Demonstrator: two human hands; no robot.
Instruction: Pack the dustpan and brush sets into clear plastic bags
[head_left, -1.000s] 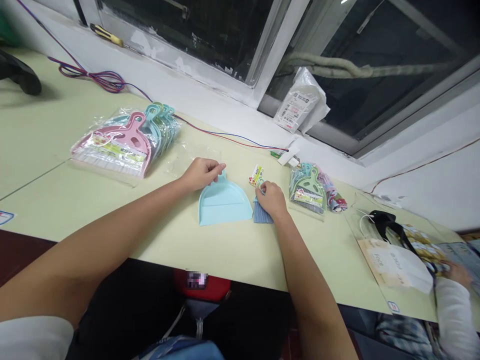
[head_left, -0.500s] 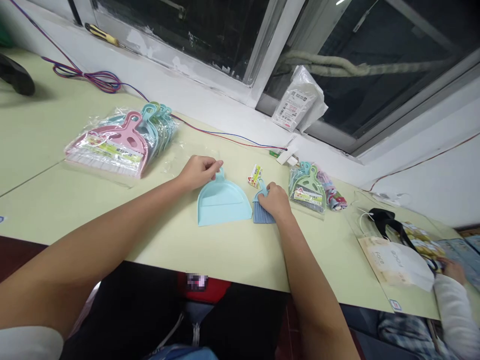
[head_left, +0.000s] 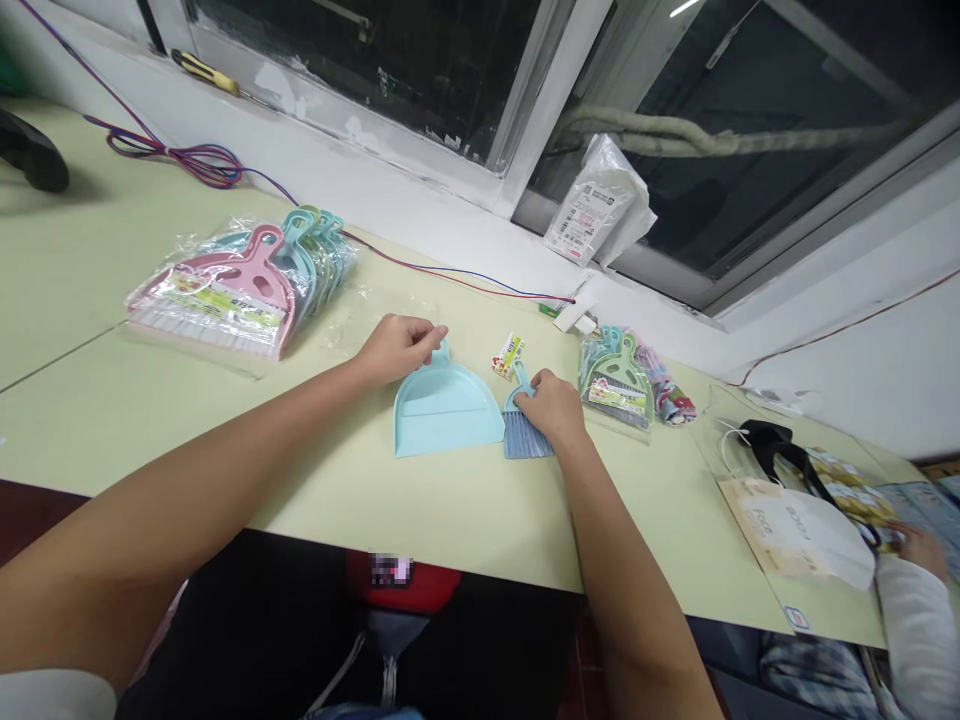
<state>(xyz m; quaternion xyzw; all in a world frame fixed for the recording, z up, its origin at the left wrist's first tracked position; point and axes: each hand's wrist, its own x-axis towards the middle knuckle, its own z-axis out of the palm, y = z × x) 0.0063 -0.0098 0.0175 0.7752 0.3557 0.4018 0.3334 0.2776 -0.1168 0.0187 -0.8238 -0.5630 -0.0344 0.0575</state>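
"Holding what?"

"The left hand [head_left: 397, 347] pinches the handle of a light-blue plastic dustpan [head_left: 448, 408], flat on the pale-yellow table [head_left: 435, 505]. The right hand [head_left: 553, 402] grips a light-blue, grey-bristled hand brush [head_left: 526, 438] just beside it."

"Any change?"

"The brush has slid slightly towards the person, showing more handle; seemingly, its position is being adjusted."
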